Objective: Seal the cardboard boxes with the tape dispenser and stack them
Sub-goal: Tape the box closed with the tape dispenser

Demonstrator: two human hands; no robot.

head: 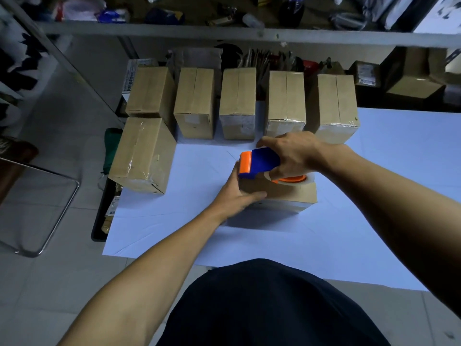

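Note:
A cardboard box point(287, 194) lies in the middle of the white table point(349, 233). My left hand point(237, 196) grips its left end, thumb on top and fingers round the side. My right hand point(291, 156) grips a blue and orange tape dispenser point(259, 162) that rests on the box top, its clear tape roll point(296, 182) toward the right. Its orange front sits at the box's left edge. Several more cardboard boxes stand in a row at the table's far edge point(239, 103), and one taped box point(144, 153) lies at the left.
A grey shelf point(224, 33) crowded with bags and bottles runs across the back. More boxes point(414, 81) sit below it at the right. A metal chair frame point(50, 208) stands on the tiled floor at the left. My dark clothing fills the bottom.

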